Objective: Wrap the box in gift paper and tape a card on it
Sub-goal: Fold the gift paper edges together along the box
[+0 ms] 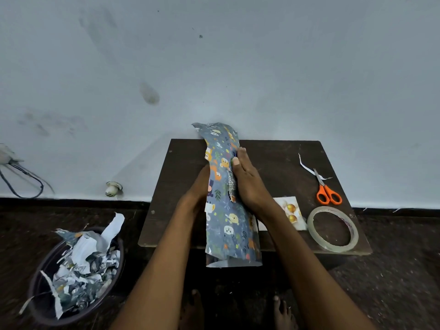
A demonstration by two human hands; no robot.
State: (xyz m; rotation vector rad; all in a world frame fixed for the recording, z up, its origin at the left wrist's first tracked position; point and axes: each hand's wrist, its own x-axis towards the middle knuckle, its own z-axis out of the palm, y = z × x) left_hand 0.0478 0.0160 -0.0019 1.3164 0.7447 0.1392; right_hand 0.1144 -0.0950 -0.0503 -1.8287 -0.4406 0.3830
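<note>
A small dark wooden table (281,163) stands against a pale, smudged wall (214,55), on a dark speckled floor (392,282). Along the table's middle, running from twelve to six o'clock and overhanging both edges, lies the gift paper (223,210), blue with cartoon animals, folded up into a long raised sleeve; the box itself is hidden inside it, so I cannot tell its exact place. The right hand (247,184) lies flat and straight-fingered against the sleeve's right side, and the left hand (198,189) presses the left side, its fingers mostly hidden behind the paper. At three o'clock lie orange-handled scissors (327,191) on a thin white paper strip (306,166); at four o'clock a clear tape roll (332,228), with the card (291,211) just beside it. At eight o'clock, on the floor, a dark bin (42,294) holds paper scraps (83,253).
</note>
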